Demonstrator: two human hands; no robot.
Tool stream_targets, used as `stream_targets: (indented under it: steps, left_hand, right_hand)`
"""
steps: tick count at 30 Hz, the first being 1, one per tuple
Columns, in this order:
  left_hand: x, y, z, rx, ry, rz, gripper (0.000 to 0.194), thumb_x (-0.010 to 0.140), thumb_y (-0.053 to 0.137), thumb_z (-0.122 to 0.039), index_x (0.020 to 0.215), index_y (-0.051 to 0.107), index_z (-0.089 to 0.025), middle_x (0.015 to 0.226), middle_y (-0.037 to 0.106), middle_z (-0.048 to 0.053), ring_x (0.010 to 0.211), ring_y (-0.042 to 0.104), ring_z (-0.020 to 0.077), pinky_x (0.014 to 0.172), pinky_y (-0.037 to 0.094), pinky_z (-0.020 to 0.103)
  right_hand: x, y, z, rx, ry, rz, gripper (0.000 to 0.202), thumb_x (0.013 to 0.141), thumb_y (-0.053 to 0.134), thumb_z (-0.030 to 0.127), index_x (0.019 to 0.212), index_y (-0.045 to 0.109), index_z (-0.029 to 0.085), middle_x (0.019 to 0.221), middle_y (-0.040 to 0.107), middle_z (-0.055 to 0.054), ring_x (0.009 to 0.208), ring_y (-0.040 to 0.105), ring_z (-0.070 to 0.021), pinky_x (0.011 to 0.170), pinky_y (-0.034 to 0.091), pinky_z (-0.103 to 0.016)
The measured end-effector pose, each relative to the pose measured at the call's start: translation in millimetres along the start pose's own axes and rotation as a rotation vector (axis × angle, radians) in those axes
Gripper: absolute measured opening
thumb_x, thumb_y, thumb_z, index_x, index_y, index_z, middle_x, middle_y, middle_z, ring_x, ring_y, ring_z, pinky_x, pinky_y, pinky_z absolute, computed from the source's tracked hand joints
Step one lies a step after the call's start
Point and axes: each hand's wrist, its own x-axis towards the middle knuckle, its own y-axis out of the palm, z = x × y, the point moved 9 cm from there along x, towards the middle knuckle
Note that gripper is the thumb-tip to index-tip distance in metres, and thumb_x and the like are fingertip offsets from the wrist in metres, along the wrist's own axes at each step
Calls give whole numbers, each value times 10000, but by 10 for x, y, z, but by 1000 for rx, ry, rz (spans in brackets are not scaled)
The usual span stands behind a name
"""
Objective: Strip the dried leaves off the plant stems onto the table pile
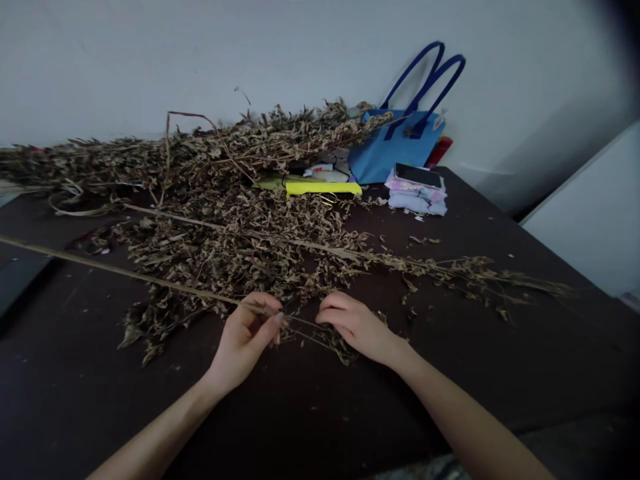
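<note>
My left hand (251, 337) is closed around a long dried stem (125, 272), which runs from the left edge of the view to my fingers. Thin twigs extend from that grip toward my right hand (353, 325). The right fingers are bent together over small dried leaves (343, 347) at the twig ends; what they pinch is hidden. Just beyond both hands spreads a heap of loose dried leaves (240, 247). Another long dried stalk (320, 248) lies across this heap, its leafy tip pointing right.
A thick bundle of dried plants (200, 157) lies along the wall. Behind the heap are a yellow item (323, 189), scissors (327, 199), a blue bag (387, 150) and a phone (418, 175) on folded cloth (417, 200). A dark flat object (20, 280) sits at the left.
</note>
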Motion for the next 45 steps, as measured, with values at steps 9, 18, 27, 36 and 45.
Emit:
stream_targets:
  steps: [9, 18, 27, 36, 45]
  left_hand:
    - [39, -73, 34, -6, 1, -29, 138, 836, 571, -270, 915, 494, -186, 649, 556, -27, 483, 505, 74, 449, 416, 183]
    - [64, -155, -15, 6, 14, -68, 135, 839, 579, -261, 915, 497, -185, 612, 528, -45, 484, 492, 69, 457, 409, 177]
    - [103, -287, 2, -62, 18, -163, 132, 826, 599, -251, 910, 517, -190, 635, 550, -42, 475, 481, 54, 443, 382, 156]
    - [145, -448, 35, -148, 46, -258, 154, 789, 630, -215, 904, 530, -192, 651, 596, -32, 478, 489, 55, 444, 386, 146]
    - [118, -388, 34, -99, 40, -249, 166, 777, 629, -223, 900, 526, -183, 661, 600, -23, 476, 499, 62, 436, 396, 154]
  right_hand:
    - [-89, -327, -141, -31, 156, -277, 323, 907, 367, 122, 1143, 564, 220, 1071, 593, -80, 988, 557, -172, 835, 481, -343]
    - [-32, -36, -21, 86, 163, -55, 205, 883, 516, 284, 1055, 598, 207, 882, 621, -45, 853, 554, -157, 726, 462, -296]
    - [-85, -114, 19, 104, 149, -150, 179, 913, 439, 241, 969, 602, 193, 858, 601, -40, 700, 560, -107, 631, 449, -235]
    - [-110, 120, -7, -31, 197, 17, 261, 898, 399, 143, 1084, 569, 209, 996, 640, -50, 837, 603, -137, 746, 474, -270]
    - [-98, 142, 38, -87, 156, 6, 240, 859, 379, 77, 938, 578, 184, 837, 604, -31, 712, 544, -117, 637, 403, -237]
